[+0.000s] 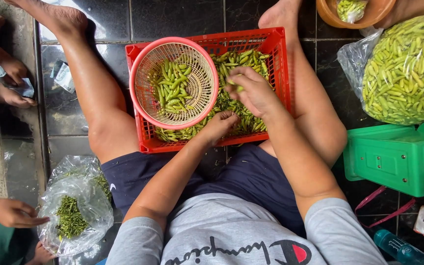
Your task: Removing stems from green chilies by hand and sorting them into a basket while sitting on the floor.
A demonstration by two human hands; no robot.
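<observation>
Green chillies (244,115) heap in the red crate (280,54) between the knees; right hand (253,91) pinches one, left hand (219,125) curls into the pile, best worked pinching near the stem.

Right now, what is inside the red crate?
The red crate holds green chillies and a pink round basket with more chillies. Both hands and the basket cover much of the pile.

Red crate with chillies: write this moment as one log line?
left hand: in chillies | right hand: holding chilli | red crate | pink basket: chillies inside
</observation>
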